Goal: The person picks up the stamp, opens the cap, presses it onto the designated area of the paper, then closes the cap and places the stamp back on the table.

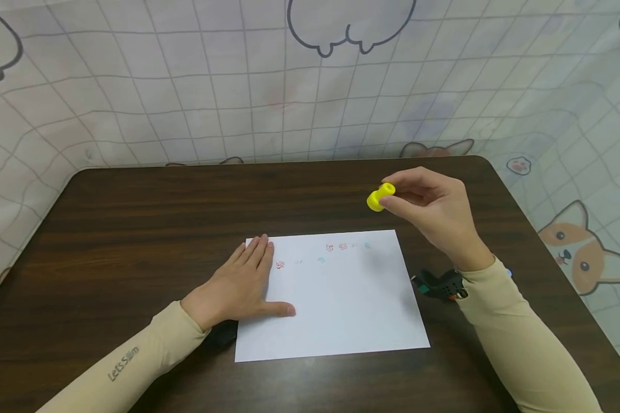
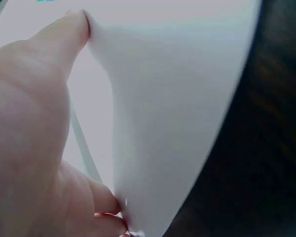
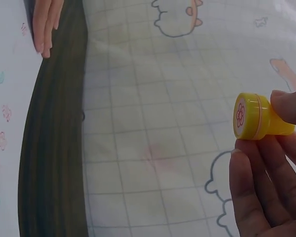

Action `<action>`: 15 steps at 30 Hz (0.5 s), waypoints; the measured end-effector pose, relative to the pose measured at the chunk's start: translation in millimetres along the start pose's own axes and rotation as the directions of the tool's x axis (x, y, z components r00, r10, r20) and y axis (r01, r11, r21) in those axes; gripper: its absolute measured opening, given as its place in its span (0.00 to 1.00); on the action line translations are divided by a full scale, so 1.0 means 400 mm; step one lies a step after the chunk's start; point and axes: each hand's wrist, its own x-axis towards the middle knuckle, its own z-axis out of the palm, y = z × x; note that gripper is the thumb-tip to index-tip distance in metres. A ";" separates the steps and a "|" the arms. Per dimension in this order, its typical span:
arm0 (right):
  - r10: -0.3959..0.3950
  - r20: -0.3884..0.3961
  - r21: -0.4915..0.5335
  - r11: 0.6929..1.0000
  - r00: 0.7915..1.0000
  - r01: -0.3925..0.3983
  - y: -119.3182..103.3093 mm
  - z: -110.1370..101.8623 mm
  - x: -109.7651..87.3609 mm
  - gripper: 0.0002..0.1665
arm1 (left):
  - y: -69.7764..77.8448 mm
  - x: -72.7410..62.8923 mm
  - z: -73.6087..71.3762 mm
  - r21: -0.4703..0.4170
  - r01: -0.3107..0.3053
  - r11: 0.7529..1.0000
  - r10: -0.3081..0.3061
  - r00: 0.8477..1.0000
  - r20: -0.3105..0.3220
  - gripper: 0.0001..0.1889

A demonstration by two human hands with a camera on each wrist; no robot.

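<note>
A yellow toy stamp is pinched between the thumb and fingers of my right hand, held in the air beyond the paper's far right corner. The right wrist view shows a red flower figure on the stamp's round end, which faces left. My left hand lies flat on the left part of a white sheet of paper, fingers straight and thumb spread. Several small red and blue-green prints run across the paper's far part; some are faint.
The dark wooden table extends around the paper. A white cloth with a grid and cartoon animals hangs behind it and at the sides. A black device sits by my right wrist.
</note>
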 end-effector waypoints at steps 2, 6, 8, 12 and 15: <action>0.009 0.008 0.011 1.000 1.000 -0.009 0.002 0.006 -0.001 0.16 | -0.002 -0.004 0.000 0.000 -0.002 1.000 0.002 1.000 -0.003 0.69; 0.012 0.021 -0.030 0.999 1.000 -0.011 0.006 0.015 -0.003 0.16 | -0.009 -0.010 0.000 0.008 -0.006 1.000 0.006 1.000 -0.009 0.70; 0.016 0.022 -0.034 0.999 1.000 -0.015 0.006 0.019 -0.004 0.16 | -0.014 -0.014 -0.003 0.016 -0.005 1.000 0.005 1.000 -0.008 0.70; 0.031 0.016 -0.017 0.999 0.999 -0.031 0.006 0.024 -0.010 0.16 | -0.018 -0.022 -0.015 0.020 0.001 1.000 -0.001 1.000 -0.007 0.68; 0.039 0.014 -0.013 0.999 0.999 -0.038 0.004 0.027 -0.013 0.16 | -0.017 -0.024 -0.030 -0.002 0.010 1.000 -0.010 0.999 -0.043 0.67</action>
